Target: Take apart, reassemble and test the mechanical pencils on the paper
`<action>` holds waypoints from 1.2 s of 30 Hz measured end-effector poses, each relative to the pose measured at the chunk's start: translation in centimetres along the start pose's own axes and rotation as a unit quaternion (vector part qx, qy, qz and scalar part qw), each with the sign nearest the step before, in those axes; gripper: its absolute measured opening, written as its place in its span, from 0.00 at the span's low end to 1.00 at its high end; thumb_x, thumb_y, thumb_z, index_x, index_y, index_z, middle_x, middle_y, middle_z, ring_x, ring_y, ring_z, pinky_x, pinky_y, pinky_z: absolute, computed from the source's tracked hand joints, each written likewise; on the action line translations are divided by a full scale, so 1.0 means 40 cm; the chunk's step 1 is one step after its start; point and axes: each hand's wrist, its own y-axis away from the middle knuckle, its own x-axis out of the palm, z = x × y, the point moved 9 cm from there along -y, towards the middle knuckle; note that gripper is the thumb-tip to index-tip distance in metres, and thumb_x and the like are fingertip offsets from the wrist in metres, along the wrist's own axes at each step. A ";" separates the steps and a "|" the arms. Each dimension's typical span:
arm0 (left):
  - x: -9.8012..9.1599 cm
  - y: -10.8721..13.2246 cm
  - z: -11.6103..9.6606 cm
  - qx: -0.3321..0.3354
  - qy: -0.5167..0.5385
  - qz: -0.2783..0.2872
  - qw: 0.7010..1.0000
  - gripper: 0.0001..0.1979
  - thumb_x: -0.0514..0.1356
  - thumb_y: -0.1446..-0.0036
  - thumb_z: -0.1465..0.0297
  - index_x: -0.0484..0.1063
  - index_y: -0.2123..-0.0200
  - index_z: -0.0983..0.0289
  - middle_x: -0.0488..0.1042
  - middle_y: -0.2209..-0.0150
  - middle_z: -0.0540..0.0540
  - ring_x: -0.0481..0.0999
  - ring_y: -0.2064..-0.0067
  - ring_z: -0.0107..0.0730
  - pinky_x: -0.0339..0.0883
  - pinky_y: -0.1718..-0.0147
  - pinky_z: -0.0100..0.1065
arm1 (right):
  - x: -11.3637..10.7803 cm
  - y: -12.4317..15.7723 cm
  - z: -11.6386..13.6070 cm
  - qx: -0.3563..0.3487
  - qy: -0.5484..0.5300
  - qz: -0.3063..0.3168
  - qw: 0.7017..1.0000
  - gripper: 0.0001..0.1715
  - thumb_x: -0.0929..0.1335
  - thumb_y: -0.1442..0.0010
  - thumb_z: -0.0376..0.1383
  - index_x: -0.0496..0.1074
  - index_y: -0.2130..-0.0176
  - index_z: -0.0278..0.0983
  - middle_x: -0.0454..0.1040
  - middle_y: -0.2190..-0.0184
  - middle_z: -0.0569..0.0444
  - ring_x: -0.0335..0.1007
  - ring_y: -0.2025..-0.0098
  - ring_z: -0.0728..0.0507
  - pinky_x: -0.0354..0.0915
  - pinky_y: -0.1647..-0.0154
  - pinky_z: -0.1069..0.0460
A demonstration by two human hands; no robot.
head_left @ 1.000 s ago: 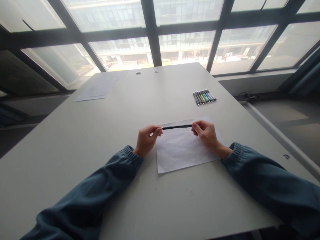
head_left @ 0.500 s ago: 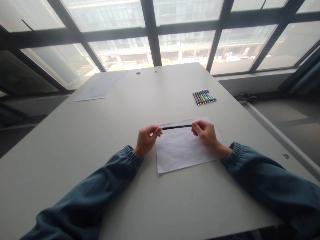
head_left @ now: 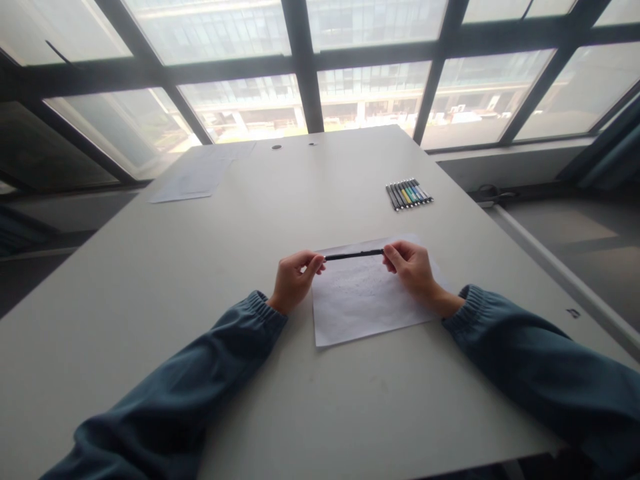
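Over the far part of the white sheet of paper (head_left: 360, 307), a slim black pen (head_left: 354, 255) lies crosswise in view, its two ends held. At the sheet's left edge, the left hand (head_left: 295, 280) has thumb and fingers pinched on the pen's left end, where a pale tip shows. Over the sheet's right half, the right hand (head_left: 413, 270) grips the other end between thumb and curled fingers, hiding that tip. Whether either hand rests on the paper cannot be told. Faint marks show on the sheet below the pen, too small to read.

Beyond the sheet, a little toward its right, a row of pens (head_left: 409, 195) lies side by side, mostly black, with yellow, green and blue ones among them. Far beyond the sheet to its left, more papers (head_left: 190, 179) lie near the table's edge. The white table (head_left: 260, 220) extends on all sides of the sheet, and past its far end stand large windows (head_left: 375, 93) with dark frames. Blue sleeves (head_left: 175, 380) reach in from the near side, one on either side of the sheet.
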 end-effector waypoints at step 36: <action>0.006 0.001 0.008 -0.020 0.021 0.008 1.000 0.19 0.60 0.35 0.59 0.77 0.73 0.66 0.78 0.76 0.54 0.76 0.75 0.26 0.69 0.73 0.28 | 0.005 -0.002 -0.009 0.001 0.009 0.009 1.000 0.28 0.70 0.39 0.55 0.72 0.75 0.35 0.70 0.81 0.56 0.62 0.80 0.51 0.58 0.79 0.55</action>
